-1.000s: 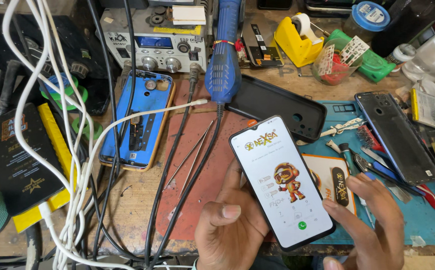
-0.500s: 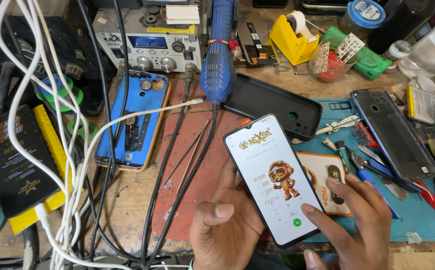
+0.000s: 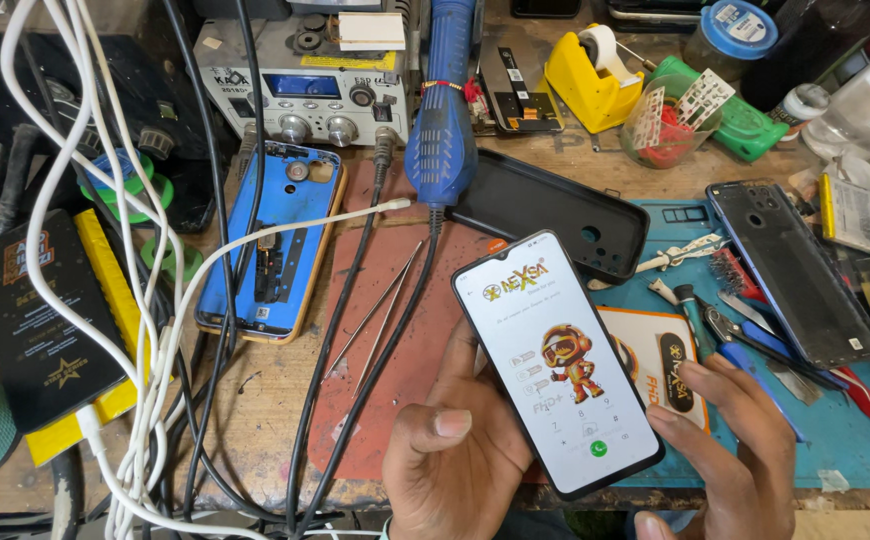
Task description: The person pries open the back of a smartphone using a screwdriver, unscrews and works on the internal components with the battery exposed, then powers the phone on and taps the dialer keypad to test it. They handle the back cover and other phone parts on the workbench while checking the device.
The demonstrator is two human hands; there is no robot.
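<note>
My left hand (image 3: 455, 460) grips a black smartphone (image 3: 555, 360) from below and behind, its thumb resting along the left edge. The phone's white screen is lit and shows a cartoon figure and a green round button. My right hand (image 3: 740, 450) is just to the right of the phone, fingers bent, fingertips touching its lower right edge and holding nothing else. Both hands hover over the front of a cluttered wooden bench (image 3: 255, 420) with a red mat (image 3: 405, 330).
A black phone case (image 3: 555, 215) lies behind the phone, a blue opened phone body (image 3: 275, 240) to the left, a dark back cover (image 3: 790, 270) on the blue mat (image 3: 855, 440) with tweezers and cutters. White and black cables (image 3: 145, 380) drape at left. A soldering station (image 3: 305, 90) stands at the back.
The phone and both hands have shifted slightly; my right hand's fingers have drawn closer to the phone's lower right edge. The screen display stays the same.
</note>
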